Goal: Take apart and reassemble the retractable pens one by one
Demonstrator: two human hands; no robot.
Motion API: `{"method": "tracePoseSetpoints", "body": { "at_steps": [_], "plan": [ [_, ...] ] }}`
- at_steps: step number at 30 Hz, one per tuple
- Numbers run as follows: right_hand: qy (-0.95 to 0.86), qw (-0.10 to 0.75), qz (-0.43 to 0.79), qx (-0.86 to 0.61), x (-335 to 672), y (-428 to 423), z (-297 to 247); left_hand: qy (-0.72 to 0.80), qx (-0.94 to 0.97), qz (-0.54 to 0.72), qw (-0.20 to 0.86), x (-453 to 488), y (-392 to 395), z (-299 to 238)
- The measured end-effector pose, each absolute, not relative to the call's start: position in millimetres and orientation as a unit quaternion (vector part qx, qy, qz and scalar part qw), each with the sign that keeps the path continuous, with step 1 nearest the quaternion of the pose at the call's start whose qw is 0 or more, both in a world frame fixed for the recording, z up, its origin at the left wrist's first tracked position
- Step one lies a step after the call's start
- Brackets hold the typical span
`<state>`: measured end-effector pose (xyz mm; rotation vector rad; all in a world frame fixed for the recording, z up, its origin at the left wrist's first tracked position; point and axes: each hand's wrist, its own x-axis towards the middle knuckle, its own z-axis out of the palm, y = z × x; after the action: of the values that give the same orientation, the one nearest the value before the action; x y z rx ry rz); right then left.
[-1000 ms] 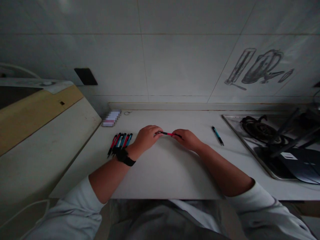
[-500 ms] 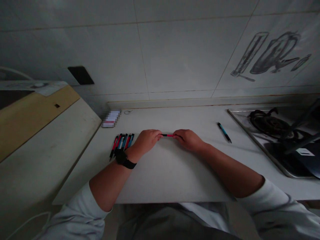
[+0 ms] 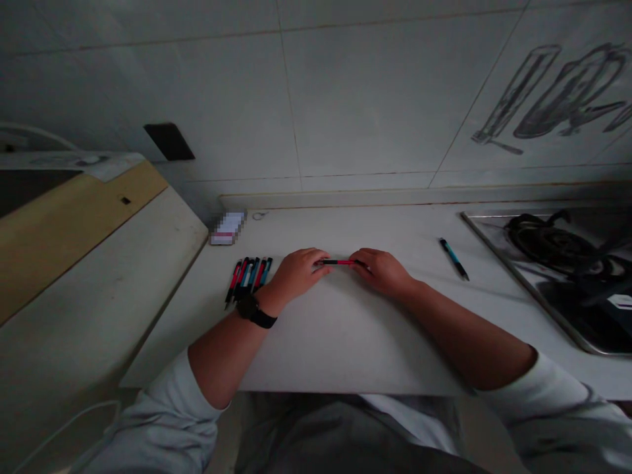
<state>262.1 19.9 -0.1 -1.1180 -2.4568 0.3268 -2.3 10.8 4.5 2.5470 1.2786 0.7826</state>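
A red pen (image 3: pixel 340 263) lies crosswise between my two hands, just above the white counter (image 3: pixel 345 329). My left hand (image 3: pixel 299 272), with a black watch on its wrist, pinches the pen's left end. Closed fingers of my right hand (image 3: pixel 382 269) grip the right end. A row of several red and blue pens (image 3: pixel 249 278) lies on the counter just left of my left hand. One blue pen (image 3: pixel 454 259) lies alone to the right of my right hand.
A small white box (image 3: pixel 227 228) sits at the counter's back left corner. A gas hob (image 3: pixel 563 263) with a black burner takes up the right side. A lower pale surface with a wooden strip (image 3: pixel 74 243) adjoins on the left. A tiled wall stands behind.
Both hands keep hold of the red pen. The camera view has shifted slightly, so everything sits a little further right; the hands themselves barely moved.
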Motion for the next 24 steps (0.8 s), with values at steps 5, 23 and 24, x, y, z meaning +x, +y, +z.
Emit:
{"method": "tracePoseSetpoints", "body": {
  "at_steps": [5, 23, 24],
  "plan": [
    [-0.887, 0.21, 0.118, -0.393, 263.2, 20.1, -2.6, 0.433, 0.857, 0.268, 0.084, -1.3, 8.7, 5.4],
    [-0.884, 0.221, 0.119, -0.394, 264.5, 20.0, -1.8, 0.395, 0.878, 0.258, 0.085, -2.5, 8.3, 8.4],
    [-0.884, 0.219, 0.117, -0.396, 264.6, 20.2, -1.9, 0.397, 0.875, 0.264, 0.086, -2.6, 8.1, 8.1]
  ]
}}
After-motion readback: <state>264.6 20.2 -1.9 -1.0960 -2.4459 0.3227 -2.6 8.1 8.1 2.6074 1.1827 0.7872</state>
